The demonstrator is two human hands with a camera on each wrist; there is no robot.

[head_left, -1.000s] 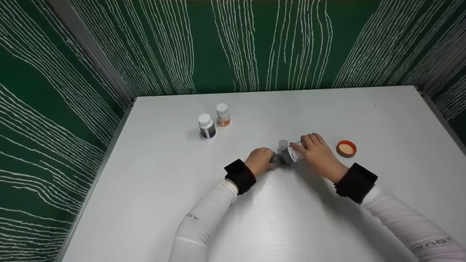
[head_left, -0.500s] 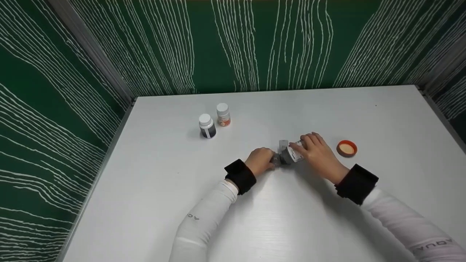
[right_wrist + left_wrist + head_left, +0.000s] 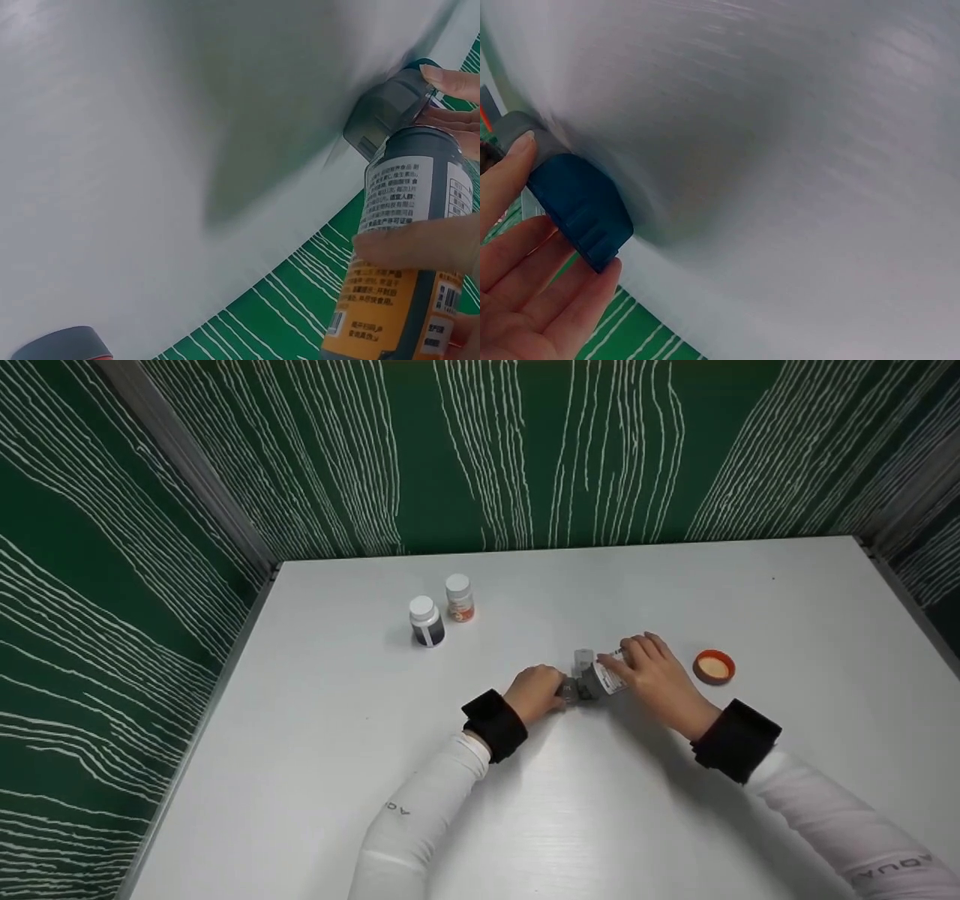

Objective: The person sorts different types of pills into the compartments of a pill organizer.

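Note:
My left hand (image 3: 535, 693) pinches a small pill box (image 3: 382, 112) between thumb and fingers, close to the tabletop. It has a blue part (image 3: 585, 206) and a smoky see-through part, with a clear flap (image 3: 583, 660) standing up. My right hand (image 3: 654, 679) grips a pill bottle (image 3: 397, 247) with a white and orange label and a dark neck. The bottle is tilted, its mouth end right beside the box. Whether anything lies in the box is too small to tell. A bottle cap (image 3: 714, 667), orange inside, lies to the right of my right hand.
Two white-capped bottles stand at the back left of the white table (image 3: 337, 675): one with a dark label (image 3: 427, 622), one with orange on it (image 3: 460, 598). Green panels (image 3: 540, 457) with white lines rise behind and beside the table.

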